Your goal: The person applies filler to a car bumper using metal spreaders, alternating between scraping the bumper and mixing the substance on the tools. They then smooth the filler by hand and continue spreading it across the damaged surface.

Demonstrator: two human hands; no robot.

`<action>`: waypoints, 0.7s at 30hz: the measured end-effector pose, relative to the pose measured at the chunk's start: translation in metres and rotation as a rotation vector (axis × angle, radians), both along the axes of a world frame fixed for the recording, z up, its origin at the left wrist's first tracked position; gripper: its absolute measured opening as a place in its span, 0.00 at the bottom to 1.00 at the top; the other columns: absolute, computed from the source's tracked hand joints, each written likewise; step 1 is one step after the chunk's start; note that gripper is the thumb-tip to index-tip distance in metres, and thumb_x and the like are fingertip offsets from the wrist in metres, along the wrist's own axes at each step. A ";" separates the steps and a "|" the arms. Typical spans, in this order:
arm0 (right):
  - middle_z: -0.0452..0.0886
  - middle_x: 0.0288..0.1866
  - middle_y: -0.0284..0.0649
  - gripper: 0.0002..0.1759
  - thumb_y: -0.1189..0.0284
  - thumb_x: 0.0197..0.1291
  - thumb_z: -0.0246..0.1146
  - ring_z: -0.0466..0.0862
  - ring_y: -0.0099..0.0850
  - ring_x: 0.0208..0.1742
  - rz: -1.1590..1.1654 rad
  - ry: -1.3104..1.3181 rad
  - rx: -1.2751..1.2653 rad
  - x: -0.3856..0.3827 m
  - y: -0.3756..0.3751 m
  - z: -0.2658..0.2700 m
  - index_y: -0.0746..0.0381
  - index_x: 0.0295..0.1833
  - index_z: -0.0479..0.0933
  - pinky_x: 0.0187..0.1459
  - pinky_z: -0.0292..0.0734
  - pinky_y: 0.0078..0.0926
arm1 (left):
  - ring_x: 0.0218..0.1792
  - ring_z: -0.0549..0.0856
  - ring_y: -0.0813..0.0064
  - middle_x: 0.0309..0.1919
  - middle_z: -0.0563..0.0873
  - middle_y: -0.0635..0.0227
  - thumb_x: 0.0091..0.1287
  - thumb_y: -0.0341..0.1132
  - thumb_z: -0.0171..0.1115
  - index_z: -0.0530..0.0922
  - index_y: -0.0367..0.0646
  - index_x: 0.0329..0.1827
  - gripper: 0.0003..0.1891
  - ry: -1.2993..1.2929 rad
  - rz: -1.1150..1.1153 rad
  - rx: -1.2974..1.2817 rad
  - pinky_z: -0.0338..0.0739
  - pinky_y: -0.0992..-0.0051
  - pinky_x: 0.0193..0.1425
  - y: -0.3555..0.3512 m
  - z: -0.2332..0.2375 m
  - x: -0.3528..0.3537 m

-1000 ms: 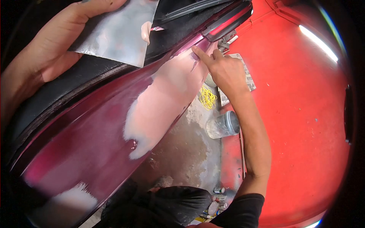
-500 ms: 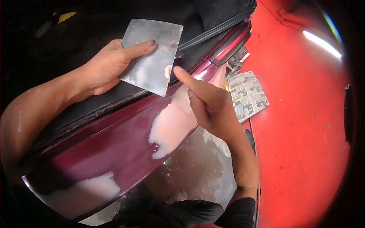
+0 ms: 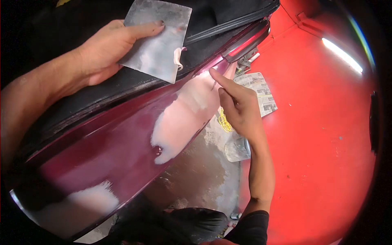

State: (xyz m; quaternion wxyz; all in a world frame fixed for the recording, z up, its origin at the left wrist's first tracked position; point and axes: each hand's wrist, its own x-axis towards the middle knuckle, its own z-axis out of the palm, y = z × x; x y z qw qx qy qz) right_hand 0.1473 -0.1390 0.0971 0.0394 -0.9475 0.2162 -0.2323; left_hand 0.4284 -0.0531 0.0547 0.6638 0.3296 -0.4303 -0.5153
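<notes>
Body panel (image 3: 102,151) running from near left to far right, patch (image 3: 183,118) lying toward far end, second patch (image 3: 87,204) at near end. Sheet (image 3: 159,45) resting in left hand (image 3: 108,49), dab (image 3: 177,59) clinging to right edge. Newspaper (image 3: 263,92) lying right of panel, partly behind right hand (image 3: 243,106); cord (image 3: 224,121), then container (image 3: 237,150), lying nearer.

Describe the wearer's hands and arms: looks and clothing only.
The left hand and right hand are bare, no gloves or wristwear visible. The left thumb tip has a dark smudge. A black sleeve covers the upper right arm; no left sleeve shows.
</notes>
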 end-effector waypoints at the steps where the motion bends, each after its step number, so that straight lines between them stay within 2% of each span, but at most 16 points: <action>1: 0.75 0.25 0.41 0.27 0.84 0.64 0.54 0.73 0.21 0.28 -0.027 0.049 -0.030 -0.004 -0.011 0.000 0.60 0.68 0.75 0.34 0.72 0.22 | 0.44 0.88 0.68 0.45 0.88 0.57 0.72 0.41 0.62 0.81 0.31 0.54 0.19 -0.010 -0.003 -0.010 0.82 0.68 0.54 0.001 0.000 0.000; 3: 0.76 0.25 0.44 0.27 0.83 0.64 0.54 0.77 0.25 0.27 -0.078 0.139 -0.088 -0.011 -0.033 -0.004 0.59 0.68 0.76 0.35 0.74 0.24 | 0.45 0.88 0.68 0.45 0.88 0.57 0.72 0.41 0.62 0.81 0.31 0.54 0.19 -0.037 -0.006 -0.029 0.82 0.68 0.54 0.002 0.000 0.000; 7: 0.80 0.30 0.52 0.27 0.81 0.62 0.56 0.82 0.43 0.29 -0.104 0.267 -0.235 -0.014 -0.052 -0.012 0.54 0.67 0.77 0.38 0.77 0.36 | 0.44 0.88 0.68 0.46 0.88 0.57 0.71 0.42 0.62 0.80 0.31 0.55 0.20 -0.063 0.025 -0.022 0.82 0.70 0.53 0.002 -0.001 -0.001; 9: 0.82 0.34 0.53 0.27 0.79 0.62 0.57 0.82 0.50 0.33 -0.139 0.309 -0.225 -0.012 -0.056 -0.016 0.51 0.67 0.77 0.39 0.77 0.42 | 0.39 0.88 0.75 0.42 0.89 0.61 0.72 0.46 0.63 0.81 0.33 0.53 0.21 -0.072 0.081 -0.033 0.84 0.74 0.48 0.002 -0.002 -0.006; 10: 0.82 0.34 0.53 0.28 0.79 0.62 0.57 0.82 0.50 0.33 -0.138 0.324 -0.236 -0.012 -0.059 -0.018 0.51 0.68 0.76 0.39 0.77 0.43 | 0.37 0.89 0.79 0.40 0.89 0.64 0.72 0.47 0.63 0.82 0.33 0.52 0.22 -0.078 0.110 -0.038 0.85 0.77 0.45 0.003 -0.001 -0.008; 15: 0.85 0.35 0.46 0.29 0.78 0.61 0.57 0.84 0.48 0.36 -0.162 0.384 -0.301 -0.009 -0.067 -0.025 0.47 0.69 0.75 0.39 0.79 0.45 | 0.37 0.89 0.79 0.40 0.89 0.64 0.71 0.47 0.63 0.82 0.34 0.52 0.22 -0.125 0.137 -0.047 0.84 0.77 0.45 0.001 -0.002 -0.005; 18: 0.82 0.34 0.51 0.29 0.78 0.63 0.56 0.83 0.49 0.34 -0.181 0.412 -0.313 -0.010 -0.070 -0.027 0.48 0.71 0.73 0.39 0.76 0.46 | 0.37 0.89 0.79 0.40 0.89 0.63 0.71 0.47 0.64 0.82 0.34 0.52 0.22 -0.148 0.145 -0.048 0.84 0.78 0.45 0.000 -0.003 -0.005; 21: 0.82 0.34 0.51 0.30 0.78 0.63 0.57 0.82 0.50 0.34 -0.266 0.521 -0.273 -0.004 -0.063 -0.025 0.47 0.71 0.72 0.38 0.76 0.46 | 0.37 0.89 0.79 0.40 0.89 0.63 0.71 0.48 0.64 0.82 0.34 0.52 0.22 -0.160 0.157 -0.048 0.84 0.78 0.45 -0.002 -0.006 -0.007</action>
